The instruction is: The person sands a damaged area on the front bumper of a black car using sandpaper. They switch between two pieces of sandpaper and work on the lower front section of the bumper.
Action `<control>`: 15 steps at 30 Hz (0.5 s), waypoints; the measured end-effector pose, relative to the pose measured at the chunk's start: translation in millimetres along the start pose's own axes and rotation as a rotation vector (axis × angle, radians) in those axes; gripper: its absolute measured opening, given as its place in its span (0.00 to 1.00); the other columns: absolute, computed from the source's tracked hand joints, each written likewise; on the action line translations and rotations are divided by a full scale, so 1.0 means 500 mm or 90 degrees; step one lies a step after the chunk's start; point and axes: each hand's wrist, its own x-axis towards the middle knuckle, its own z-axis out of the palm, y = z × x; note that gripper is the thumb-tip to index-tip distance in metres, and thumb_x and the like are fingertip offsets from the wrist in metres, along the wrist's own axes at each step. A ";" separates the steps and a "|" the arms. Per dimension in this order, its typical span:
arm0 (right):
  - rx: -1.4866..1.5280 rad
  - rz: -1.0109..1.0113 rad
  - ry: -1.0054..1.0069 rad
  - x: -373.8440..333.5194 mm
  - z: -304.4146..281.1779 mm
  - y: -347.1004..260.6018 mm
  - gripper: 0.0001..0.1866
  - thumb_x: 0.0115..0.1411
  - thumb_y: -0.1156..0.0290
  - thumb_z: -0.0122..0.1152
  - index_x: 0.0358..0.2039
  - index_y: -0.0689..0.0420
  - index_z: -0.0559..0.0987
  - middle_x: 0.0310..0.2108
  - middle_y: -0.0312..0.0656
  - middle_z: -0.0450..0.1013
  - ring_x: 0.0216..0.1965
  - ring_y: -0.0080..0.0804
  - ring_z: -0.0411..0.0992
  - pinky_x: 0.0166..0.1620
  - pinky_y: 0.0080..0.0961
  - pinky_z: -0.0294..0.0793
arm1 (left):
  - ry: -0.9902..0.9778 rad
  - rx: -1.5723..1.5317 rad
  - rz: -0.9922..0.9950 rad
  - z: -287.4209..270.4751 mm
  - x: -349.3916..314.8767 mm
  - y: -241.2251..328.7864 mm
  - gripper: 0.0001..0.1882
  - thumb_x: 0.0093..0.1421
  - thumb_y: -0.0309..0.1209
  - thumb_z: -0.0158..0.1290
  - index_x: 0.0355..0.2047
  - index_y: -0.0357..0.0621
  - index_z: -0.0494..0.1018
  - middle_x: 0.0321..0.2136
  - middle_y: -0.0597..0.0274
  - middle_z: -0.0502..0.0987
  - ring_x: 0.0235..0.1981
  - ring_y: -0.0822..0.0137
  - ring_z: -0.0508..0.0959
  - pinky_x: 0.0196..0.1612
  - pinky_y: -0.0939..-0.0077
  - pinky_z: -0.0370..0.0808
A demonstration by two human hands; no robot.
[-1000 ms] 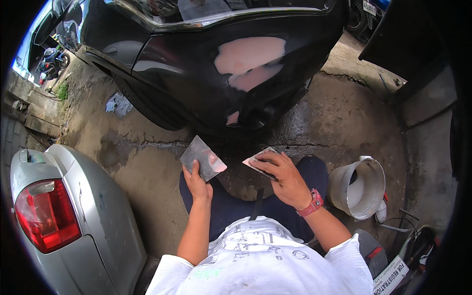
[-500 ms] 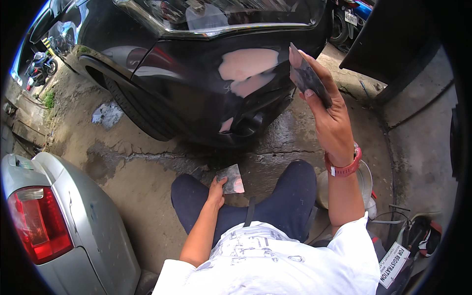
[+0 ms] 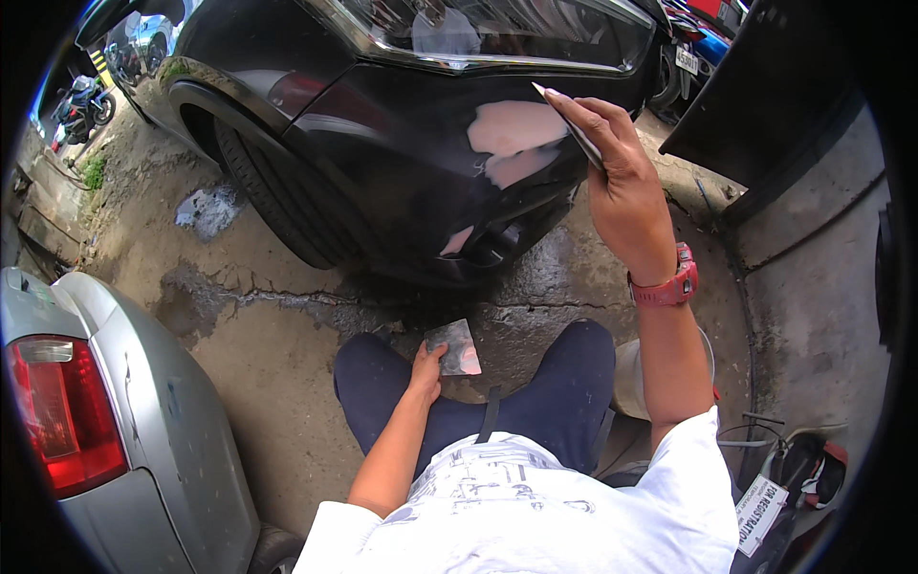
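Observation:
In front of me is the black bumper (image 3: 382, 163) of a car, with patches of pale pink filler (image 3: 516, 128) on its corner. My right hand (image 3: 631, 196), wearing a red wristwatch, is raised at the right of these patches. Its fingers are closed on a thin flat spreader (image 3: 580, 142), seen nearly edge-on, so its face is mostly hidden. I cannot tell whether the spreader touches the bumper. Low between my knees, my left hand (image 3: 426, 370) pinches a grey square plate (image 3: 453, 346) with pink filler at one corner.
A silver car's rear (image 3: 163, 411) with a red tail light stands close at my left. The black car's front tyre (image 3: 273, 196) is ahead. A pale bucket (image 3: 636, 383) stands by my right knee, with a motorcycle (image 3: 794, 478) behind it. A concrete wall (image 3: 813, 268) bounds the right.
My right hand has turned, so the spreader, earlier showing its dark face, now appears edge-on. The car has shifted rightward in view. My left hand still holds the plate low.

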 end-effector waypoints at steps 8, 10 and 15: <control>-0.220 -0.103 -0.017 0.006 0.048 0.006 0.41 0.60 0.87 0.57 0.70 0.34 0.81 0.60 0.47 0.78 0.60 0.51 0.76 0.64 0.48 0.75 | -0.018 0.023 0.017 -0.001 -0.003 0.002 0.25 0.75 0.28 0.56 0.70 0.42 0.67 0.58 0.52 0.82 0.57 0.57 0.84 0.60 0.59 0.83; -0.257 -0.125 -0.005 0.007 0.061 0.012 0.45 0.57 0.92 0.55 0.70 0.35 0.81 0.61 0.46 0.77 0.63 0.52 0.76 0.65 0.50 0.76 | -0.029 0.023 0.019 -0.004 0.002 0.000 0.25 0.75 0.28 0.56 0.70 0.43 0.68 0.58 0.53 0.82 0.58 0.57 0.84 0.60 0.59 0.83; -0.291 -0.118 0.008 -0.008 0.096 0.014 0.46 0.55 0.92 0.55 0.70 0.34 0.81 0.62 0.47 0.77 0.63 0.54 0.75 0.70 0.58 0.70 | -0.005 0.024 0.023 -0.002 0.000 -0.003 0.24 0.75 0.27 0.56 0.69 0.40 0.69 0.59 0.54 0.83 0.58 0.59 0.83 0.63 0.63 0.79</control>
